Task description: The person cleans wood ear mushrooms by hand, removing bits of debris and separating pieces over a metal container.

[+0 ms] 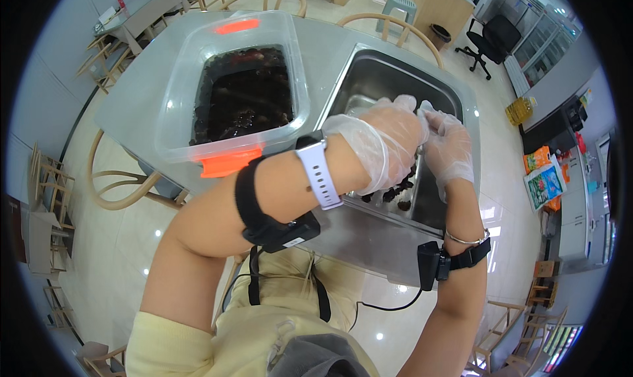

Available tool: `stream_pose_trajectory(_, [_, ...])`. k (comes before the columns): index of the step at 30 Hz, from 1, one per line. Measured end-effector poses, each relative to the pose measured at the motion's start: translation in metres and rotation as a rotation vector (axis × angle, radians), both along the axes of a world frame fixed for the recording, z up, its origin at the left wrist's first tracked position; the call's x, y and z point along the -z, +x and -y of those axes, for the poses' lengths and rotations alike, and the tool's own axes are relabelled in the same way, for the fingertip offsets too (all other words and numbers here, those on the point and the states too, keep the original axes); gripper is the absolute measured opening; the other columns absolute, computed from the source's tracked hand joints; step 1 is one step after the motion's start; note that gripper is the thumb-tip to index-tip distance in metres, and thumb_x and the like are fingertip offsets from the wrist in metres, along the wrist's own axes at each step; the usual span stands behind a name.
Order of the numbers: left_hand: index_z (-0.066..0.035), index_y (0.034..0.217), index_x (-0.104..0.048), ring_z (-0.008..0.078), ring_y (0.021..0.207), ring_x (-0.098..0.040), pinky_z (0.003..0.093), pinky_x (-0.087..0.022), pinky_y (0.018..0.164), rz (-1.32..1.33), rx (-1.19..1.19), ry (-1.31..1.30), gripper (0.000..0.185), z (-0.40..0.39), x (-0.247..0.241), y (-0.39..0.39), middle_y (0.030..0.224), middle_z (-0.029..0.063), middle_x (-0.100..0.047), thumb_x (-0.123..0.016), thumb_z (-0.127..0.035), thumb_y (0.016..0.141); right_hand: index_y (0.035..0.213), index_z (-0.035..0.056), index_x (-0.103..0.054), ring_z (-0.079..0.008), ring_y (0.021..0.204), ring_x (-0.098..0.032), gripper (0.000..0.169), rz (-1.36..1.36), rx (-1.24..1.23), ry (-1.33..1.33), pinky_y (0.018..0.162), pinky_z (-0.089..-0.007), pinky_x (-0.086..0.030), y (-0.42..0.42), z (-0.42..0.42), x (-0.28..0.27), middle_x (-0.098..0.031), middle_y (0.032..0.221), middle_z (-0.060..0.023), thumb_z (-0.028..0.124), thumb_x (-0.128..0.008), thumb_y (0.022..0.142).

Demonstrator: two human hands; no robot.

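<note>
Both my hands wear clear plastic gloves and are close together over a stainless steel basin point(430, 199). My left hand point(393, 137) is bent with its back to me, hiding its palm. Facing it, my right hand point(449, 142) has curled fingers, their tips near the left fingertips. Whether anything sits between the fingers is hidden. Dark, wet pieces, possibly wood ear fungus point(398, 191), lie in the basin below my left hand. Left of the basin stands a clear plastic tub point(175, 100) with orange handles, holding dark liquid and more dark pieces point(247, 97).
The basin and tub rest on a grey table point(133, 97). Wooden chairs stand around it, one at its left edge point(123, 179) and others point(420, 35) behind. An office chair point(499, 35) and an oil jug point(519, 111) are farther right. A cable point(390, 307) hangs from the right wrist device.
</note>
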State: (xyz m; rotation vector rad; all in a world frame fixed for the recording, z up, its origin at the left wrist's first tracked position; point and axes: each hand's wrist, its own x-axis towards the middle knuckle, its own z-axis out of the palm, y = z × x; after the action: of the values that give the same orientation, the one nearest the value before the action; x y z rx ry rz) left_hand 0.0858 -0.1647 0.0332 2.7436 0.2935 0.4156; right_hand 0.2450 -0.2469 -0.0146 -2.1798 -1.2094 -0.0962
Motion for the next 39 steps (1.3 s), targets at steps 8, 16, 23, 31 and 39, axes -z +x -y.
stream_pose_trajectory(8, [-0.003,0.112,-0.061,0.0266,0.094,-0.062,0.0342,-0.050,0.082,-0.331,-0.368,0.113,0.040,-0.090,-0.091,-0.071,0.102,0.0136,-0.064,-0.070,-0.021,0.078,0.088,0.0073,-0.071,-0.0167,0.071,-0.061,0.018,-0.384,0.042,-0.076,0.069,-0.0288,-0.046,-0.012,0.007,-0.018,-0.066,0.075,-0.0080,0.018,-0.059,0.079])
stream_pose_trajectory(16, [-0.004,0.148,-0.012,0.0278,0.140,-0.024,0.0344,-0.022,0.113,-1.049,-0.377,-0.300,0.108,-0.174,0.003,-0.094,0.150,0.0207,-0.025,-0.080,-0.025,0.067,0.089,0.0042,-0.069,-0.0226,0.077,-0.064,0.029,-0.350,-0.007,-0.114,0.075,-0.0314,-0.047,-0.016,0.006,-0.022,-0.068,0.081,-0.0120,0.029,-0.064,0.076])
stream_pose_trajectory(23, [-0.010,0.135,-0.044,0.0173,0.122,-0.044,0.0334,-0.030,0.105,-0.962,-0.290,-0.890,0.077,-0.174,0.036,-0.083,0.124,0.0043,-0.056,-0.079,-0.007,0.067,0.090,0.0080,-0.069,-0.0305,0.089,-0.063,0.026,-0.275,0.002,-0.169,0.082,-0.0353,-0.048,-0.010,0.006,-0.021,-0.067,0.090,-0.0153,0.029,-0.062,0.076])
stream_pose_trajectory(31, [-0.008,0.109,-0.062,0.0154,0.098,-0.053,0.0315,-0.036,0.092,-1.007,-0.274,-1.106,0.049,-0.163,0.027,-0.076,0.097,0.0029,-0.063,-0.076,-0.007,0.061,0.086,0.0076,-0.068,-0.0309,0.089,-0.063,0.024,-0.322,-0.024,-0.207,0.082,-0.0346,-0.047,-0.008,0.006,-0.023,-0.067,0.089,-0.0160,0.028,-0.062,0.076])
stream_pose_trajectory(39, [-0.006,0.111,-0.064,0.0152,0.100,-0.055,0.0323,-0.039,0.091,-0.866,-0.320,-1.207,0.052,-0.151,0.003,-0.085,0.101,0.0048,-0.065,-0.073,-0.009,0.061,0.086,0.0068,-0.068,-0.0322,0.089,-0.062,0.025,-0.247,-0.066,-0.238,0.083,-0.0354,-0.047,-0.011,0.004,-0.026,-0.067,0.088,-0.0167,0.029,-0.060,0.076])
